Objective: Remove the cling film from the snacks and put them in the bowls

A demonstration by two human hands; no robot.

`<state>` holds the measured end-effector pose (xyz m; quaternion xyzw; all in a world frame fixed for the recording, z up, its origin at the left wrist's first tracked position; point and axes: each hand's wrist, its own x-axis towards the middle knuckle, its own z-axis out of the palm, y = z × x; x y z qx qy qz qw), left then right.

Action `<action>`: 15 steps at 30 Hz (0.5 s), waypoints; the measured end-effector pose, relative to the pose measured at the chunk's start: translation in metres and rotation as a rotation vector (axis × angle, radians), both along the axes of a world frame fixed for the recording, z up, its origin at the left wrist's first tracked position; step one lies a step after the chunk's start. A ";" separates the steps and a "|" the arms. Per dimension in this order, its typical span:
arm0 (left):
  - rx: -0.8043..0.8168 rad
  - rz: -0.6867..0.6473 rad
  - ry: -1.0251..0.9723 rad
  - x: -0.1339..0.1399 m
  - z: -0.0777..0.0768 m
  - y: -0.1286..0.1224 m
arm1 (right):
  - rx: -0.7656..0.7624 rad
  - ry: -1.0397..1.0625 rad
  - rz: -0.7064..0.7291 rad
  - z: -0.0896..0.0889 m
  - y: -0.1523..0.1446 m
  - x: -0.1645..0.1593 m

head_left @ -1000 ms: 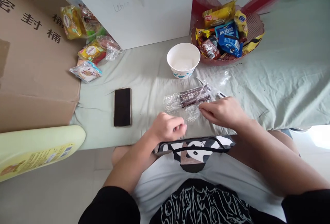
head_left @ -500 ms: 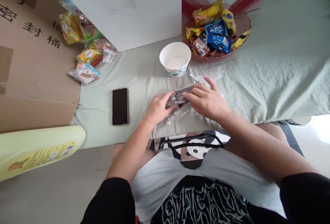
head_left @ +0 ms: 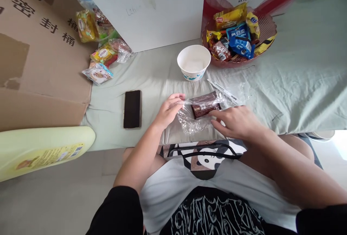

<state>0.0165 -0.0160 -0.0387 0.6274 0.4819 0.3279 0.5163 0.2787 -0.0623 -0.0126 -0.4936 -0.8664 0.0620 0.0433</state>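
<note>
A dark brown snack packet [head_left: 206,105] with pale print lies partly inside a clear plastic bag [head_left: 189,123] on the cloth. My left hand [head_left: 168,111] is at the bag's left side, thumb and fingers curved around a raised edge of the film. At the packet's lower right corner is my right hand [head_left: 237,122], its index finger touching the packet or the film over it; the thumb stands apart. Just behind the bag stands a white paper bowl [head_left: 194,60] with a blue pattern.
A pinkish ribbed bowl [head_left: 271,25] of wrapped snacks stands at the back right. To the left lie a phone [head_left: 132,109] and several wrapped snacks [head_left: 101,56]. A cardboard box [head_left: 51,72], a white box [head_left: 151,14] and a yellow-green jug [head_left: 54,152] border the cloth-covered surface [head_left: 303,83].
Both hands have moved apart, uncovering the brown packet. The right hand has drawn back down and right from the top of the bag. The view has shifted slightly left.
</note>
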 end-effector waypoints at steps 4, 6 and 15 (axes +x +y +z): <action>-0.295 -0.161 -0.347 0.008 0.009 -0.006 | 0.053 0.088 -0.268 -0.002 -0.001 -0.017; -0.358 -0.173 -0.443 0.013 0.015 -0.009 | 0.057 0.204 -0.292 -0.005 0.000 -0.021; -0.530 -0.002 -0.609 0.020 0.023 -0.016 | -0.341 0.612 -0.399 0.005 0.011 -0.021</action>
